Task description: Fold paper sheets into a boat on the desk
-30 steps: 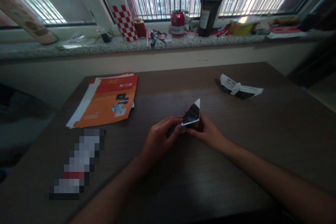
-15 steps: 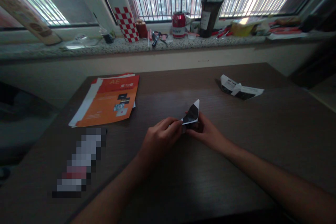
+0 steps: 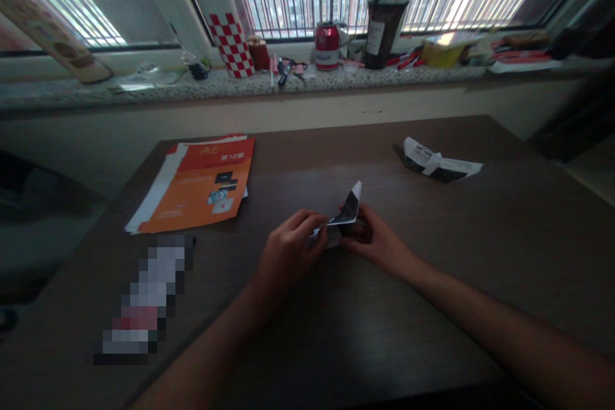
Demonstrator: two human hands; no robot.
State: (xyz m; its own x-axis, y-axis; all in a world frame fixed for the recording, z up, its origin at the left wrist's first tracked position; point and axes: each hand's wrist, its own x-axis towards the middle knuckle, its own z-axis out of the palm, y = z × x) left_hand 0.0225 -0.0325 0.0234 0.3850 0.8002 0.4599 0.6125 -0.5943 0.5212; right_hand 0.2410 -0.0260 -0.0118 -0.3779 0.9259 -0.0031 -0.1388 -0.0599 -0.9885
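A piece of folded paper (image 3: 353, 205), dark and white, is held over the table (image 3: 336, 327), to the right of the orange booklet (image 3: 206, 189) and a little nearer the person than the booklet's middle. One pale-tipped flap of it points up. The left hand (image 3: 293, 243), the one closer to the booklet, pinches the left end of the paper between thumb and bent fingers. The right hand (image 3: 377, 237), farther right of the booklet, grips the other end, its thumb in front and its fingers partly hidden behind the paper. Whether the paper touches the table, I cannot tell.

A second folded paper (image 3: 439, 166), also dark and white, lies on the table well to the right of the booklet, with a pale band across its middle. White sheets (image 3: 156, 192) stick out along the booklet's left edge. Just nearer the person than the booklet is a long object (image 3: 148, 295), blurred into blocks, so what it is cannot be told.

Beyond the booklet runs a stone windowsill (image 3: 307, 80). On it, roughly behind the booklet, stands a white bottle (image 3: 230, 45) with red checks; farther right are a red can (image 3: 327, 48) and a dark cup (image 3: 382, 32).
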